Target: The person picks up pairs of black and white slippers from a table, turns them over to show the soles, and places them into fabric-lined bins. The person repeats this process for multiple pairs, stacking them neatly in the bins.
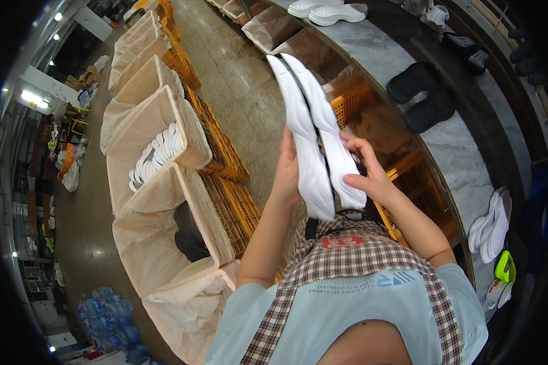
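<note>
A pair of white shoe soles (313,137) is held upright side by side in front of my body, a narrow dark gap between them. My left hand (288,164) grips the left sole along its outer side, its fingers partly hidden behind. On the other side my right hand (368,170) holds the right sole, thumb on its near face and fingers bent at its edge. Several white soles (158,155) stand in a row inside a cloth-lined crate (192,137) to my left. Dark items (190,234) lie in the nearer lined crate.
At right a curved conveyor (377,45) carries white soles (338,13), black soles (421,97), more white soles (491,225) and a lime-green piece (504,266). Orange crates (423,188) stand beneath it. Blue water bottles (111,322) are stacked on the floor at lower left.
</note>
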### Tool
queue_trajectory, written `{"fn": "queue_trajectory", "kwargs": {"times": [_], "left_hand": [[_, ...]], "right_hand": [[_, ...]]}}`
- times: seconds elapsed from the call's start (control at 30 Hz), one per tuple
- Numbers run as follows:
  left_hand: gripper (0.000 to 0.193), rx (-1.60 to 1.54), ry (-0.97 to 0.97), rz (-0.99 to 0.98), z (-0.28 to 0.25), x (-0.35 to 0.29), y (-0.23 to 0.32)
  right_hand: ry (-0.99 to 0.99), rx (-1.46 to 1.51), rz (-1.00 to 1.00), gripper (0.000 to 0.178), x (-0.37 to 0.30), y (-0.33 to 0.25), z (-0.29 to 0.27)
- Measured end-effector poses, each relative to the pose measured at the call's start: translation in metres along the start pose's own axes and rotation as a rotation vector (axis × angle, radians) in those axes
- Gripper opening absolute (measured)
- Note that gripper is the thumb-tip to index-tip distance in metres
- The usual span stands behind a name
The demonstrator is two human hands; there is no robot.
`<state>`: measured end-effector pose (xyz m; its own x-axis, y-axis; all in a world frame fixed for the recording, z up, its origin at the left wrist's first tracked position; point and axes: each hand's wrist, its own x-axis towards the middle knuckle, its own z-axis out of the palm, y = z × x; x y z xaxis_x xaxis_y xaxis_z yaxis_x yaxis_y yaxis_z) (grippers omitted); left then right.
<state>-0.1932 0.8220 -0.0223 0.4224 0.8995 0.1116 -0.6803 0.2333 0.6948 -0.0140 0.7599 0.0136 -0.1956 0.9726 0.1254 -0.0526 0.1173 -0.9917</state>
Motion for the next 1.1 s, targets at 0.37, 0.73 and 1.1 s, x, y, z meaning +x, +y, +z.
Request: {"fn": "queue_trajectory", "kwargs": {"times": [0.37,0.73,1.1], "left_hand": [[0.032,-0.771,-0.129,-0.012,0.001,-0.002,0.002],[0.033,-0.756,-0.18,-0.012,-0.003,0.002,0.003],[0.036,-0.735,-0.145,-0.055,-0.008,0.004,-0.008]], "right_hand": [[0.181,0.903,0.156,0.075,0.005,-0.033,-0.018],[0.399,1.034,0.278,0.063,-0.011,-0.017,-0.034],[0.346,0.948,0.286,0.062,-0.012,-0.021,-0.017]]}}
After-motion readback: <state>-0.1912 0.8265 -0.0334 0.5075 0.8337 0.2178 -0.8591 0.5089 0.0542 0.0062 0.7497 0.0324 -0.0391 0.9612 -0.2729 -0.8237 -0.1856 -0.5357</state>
